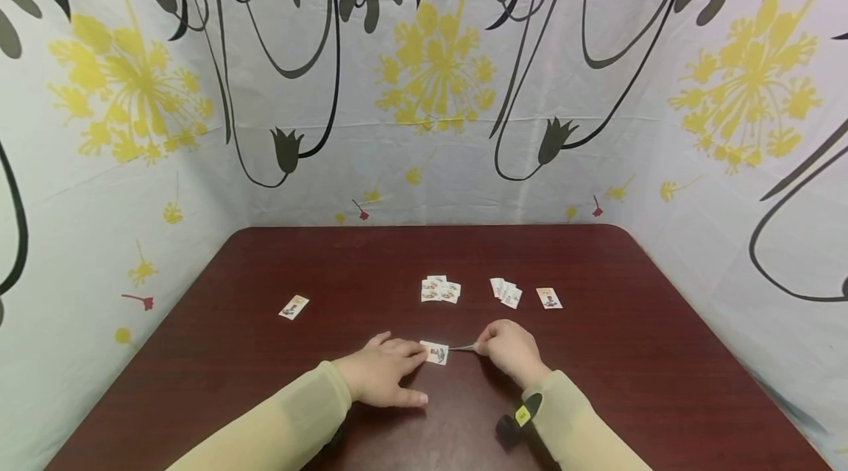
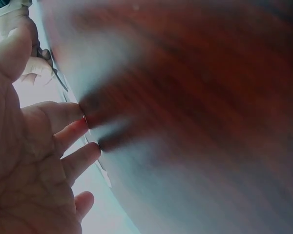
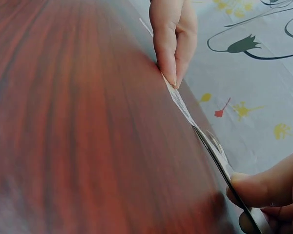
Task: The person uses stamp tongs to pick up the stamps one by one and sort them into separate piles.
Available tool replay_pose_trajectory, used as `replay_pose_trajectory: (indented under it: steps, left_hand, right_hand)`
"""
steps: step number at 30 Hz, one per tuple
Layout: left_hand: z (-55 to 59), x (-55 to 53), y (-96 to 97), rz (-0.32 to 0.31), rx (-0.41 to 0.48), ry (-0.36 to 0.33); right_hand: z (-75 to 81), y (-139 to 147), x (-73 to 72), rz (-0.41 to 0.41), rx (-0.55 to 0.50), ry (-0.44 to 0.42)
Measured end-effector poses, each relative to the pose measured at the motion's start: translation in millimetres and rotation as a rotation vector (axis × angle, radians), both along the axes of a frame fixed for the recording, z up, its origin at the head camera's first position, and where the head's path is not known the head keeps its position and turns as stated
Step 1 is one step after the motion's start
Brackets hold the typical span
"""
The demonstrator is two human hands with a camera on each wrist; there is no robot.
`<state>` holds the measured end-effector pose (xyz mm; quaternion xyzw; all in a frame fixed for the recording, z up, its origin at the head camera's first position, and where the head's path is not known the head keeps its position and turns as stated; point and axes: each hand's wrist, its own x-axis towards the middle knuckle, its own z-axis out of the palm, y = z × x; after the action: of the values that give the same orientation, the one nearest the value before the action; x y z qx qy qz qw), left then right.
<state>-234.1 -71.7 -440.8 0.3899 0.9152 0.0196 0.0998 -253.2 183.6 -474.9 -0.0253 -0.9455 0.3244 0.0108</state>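
Note:
A small white picture card (image 1: 436, 353) lies on the dark red table in front of me. My left hand (image 1: 387, 372) rests palm down at its left end, fingers stretched out and fingertips pressing that edge. In the left wrist view the left hand (image 2: 34, 151) shows its fingers spread and straight. My right hand (image 1: 510, 347) pinches slim metal tweezers (image 1: 464, 347) between thumb and fingers. Seen from the right wrist, the tips of the tweezers (image 3: 212, 151) meet the near end of the card (image 3: 179, 103), opposite the left fingertips.
Farther back on the table (image 1: 331, 257) lie an overlapping group of picture cards (image 1: 440, 290) and a smaller group (image 1: 506, 293). Single cards lie at the right (image 1: 548, 298) and left (image 1: 294, 307). A flower-patterned cloth (image 1: 437, 184) hangs around the table.

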Motion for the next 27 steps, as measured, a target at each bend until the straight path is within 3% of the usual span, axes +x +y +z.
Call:
replay_pose_trajectory:
  steps: [11, 16, 27]
  left_hand:
    - [-0.7, 0.0, 1.7, -0.005, -0.019, 0.006]
    - [-0.7, 1.3, 2.8, -0.014, -0.012, 0.033]
    - [0.9, 3.5, 6.7, 0.013, -0.032, 0.022]
  right_hand:
    - [1.3, 1.8, 1.3, 0.057, -0.001, -0.001]
    - [-0.2, 2.7, 0.2, 0.058, 0.007, 0.017]
    - [-2.1, 5.7, -2.9, 0.039, 0.031, 0.075]
